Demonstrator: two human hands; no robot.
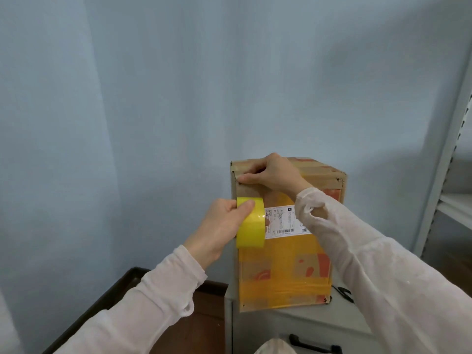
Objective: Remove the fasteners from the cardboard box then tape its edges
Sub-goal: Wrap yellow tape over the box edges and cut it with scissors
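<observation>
On my feed the left hand (pixel 219 226) is clamped on the yellow tape roll (pixel 251 222). The thumb lies across the roll's outer band, and one fingertip shows past its right side. I hold the roll against the left edge of the cardboard box's (pixel 286 267) near face, at about the height of the white shipping label (pixel 283 222).

Above it, the right hand (pixel 270 175) grips the box's top near edge at the left corner. Its fingers are curled on the top face and the thumb is stretched leftward along the edge. I cannot tell whether a tape end lies under that thumb. Both arms are in pale sleeves, and the right forearm crosses in front of the box's upper right part.

The box stands upright on a grey counter (pixel 319 320), toward its left side. Glossy yellowish tape covers most of the near face, and brown tape runs along the top. Black scissors (pixel 344 293) lie on the counter just right of the box's base. A black drawer handle (pixel 314 346) sits on the counter's near front. A grey shelf rack (pixel 449 175) stands at the far right, with a pale blue wall (pixel 178 85) behind it all.
</observation>
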